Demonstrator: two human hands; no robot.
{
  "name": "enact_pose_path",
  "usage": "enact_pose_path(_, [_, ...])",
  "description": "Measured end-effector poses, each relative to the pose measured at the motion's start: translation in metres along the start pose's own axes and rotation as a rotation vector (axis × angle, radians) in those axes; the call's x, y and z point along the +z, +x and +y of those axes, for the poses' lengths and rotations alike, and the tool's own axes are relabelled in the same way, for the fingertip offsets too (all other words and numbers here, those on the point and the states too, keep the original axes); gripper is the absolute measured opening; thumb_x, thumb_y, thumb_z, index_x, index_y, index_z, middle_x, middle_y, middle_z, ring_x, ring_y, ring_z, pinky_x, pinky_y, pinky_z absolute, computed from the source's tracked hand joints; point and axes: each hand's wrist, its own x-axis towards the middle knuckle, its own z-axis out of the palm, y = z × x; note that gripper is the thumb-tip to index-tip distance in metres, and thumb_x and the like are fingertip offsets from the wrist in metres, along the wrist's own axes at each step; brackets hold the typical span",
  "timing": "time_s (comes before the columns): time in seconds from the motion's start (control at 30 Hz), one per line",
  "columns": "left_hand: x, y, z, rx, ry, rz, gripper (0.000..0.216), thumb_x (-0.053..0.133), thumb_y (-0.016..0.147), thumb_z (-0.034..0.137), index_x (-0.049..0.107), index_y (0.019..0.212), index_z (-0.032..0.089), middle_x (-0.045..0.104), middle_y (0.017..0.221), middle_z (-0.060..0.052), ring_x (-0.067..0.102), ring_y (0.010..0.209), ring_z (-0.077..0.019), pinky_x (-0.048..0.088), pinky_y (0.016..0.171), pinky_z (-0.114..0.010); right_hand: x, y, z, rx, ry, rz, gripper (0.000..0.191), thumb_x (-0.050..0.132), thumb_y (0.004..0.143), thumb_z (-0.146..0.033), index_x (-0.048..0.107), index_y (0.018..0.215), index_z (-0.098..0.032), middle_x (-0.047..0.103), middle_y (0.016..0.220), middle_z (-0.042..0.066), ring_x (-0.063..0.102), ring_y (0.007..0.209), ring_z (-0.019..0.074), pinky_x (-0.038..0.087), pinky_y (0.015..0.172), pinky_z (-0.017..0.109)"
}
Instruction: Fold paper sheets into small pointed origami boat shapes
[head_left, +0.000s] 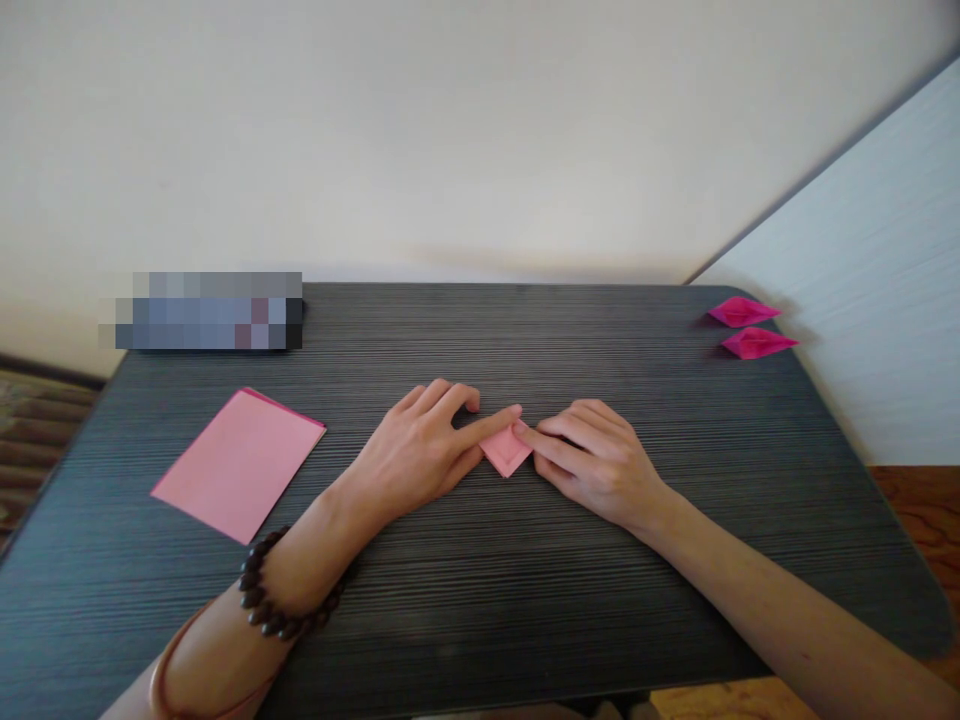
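Observation:
A small folded piece of pink paper (505, 452) lies on the dark grey table (480, 600) near its middle. My left hand (420, 445) rests on the table with its index finger stretched across the top of the paper and the other fingers curled. My right hand (592, 455) meets it from the right, fingertips pressing on the paper's right edge. Both hands pin the paper flat between them. Most of the paper is hidden under the fingers.
A stack of pink paper sheets (240, 462) lies at the left. Two folded magenta paper shapes (750, 328) sit at the far right corner. A blurred dark object (210, 310) lies at the far left edge. White walls stand behind and to the right.

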Motion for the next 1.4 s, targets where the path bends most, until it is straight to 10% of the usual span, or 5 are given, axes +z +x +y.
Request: enact_pose_path(1.4, [0.0002,-0.0009,-0.0056,-0.008,-0.134,0.046,0.037,0.048,0.091,0.040,0.052,0.128,0.037,0.049,0.100,-0.006,0.044,0.091,-0.0197,0.041,0.083,-0.038,-0.0028,0.0013,-0.0011,0.030,-0.023,-0.102,0.030,0.053,0.081,-0.016,0.068,0.106,-0.024,0.063,0.092,0.005,0.053,0.079,0.0179,0.045,0.072,0.035])
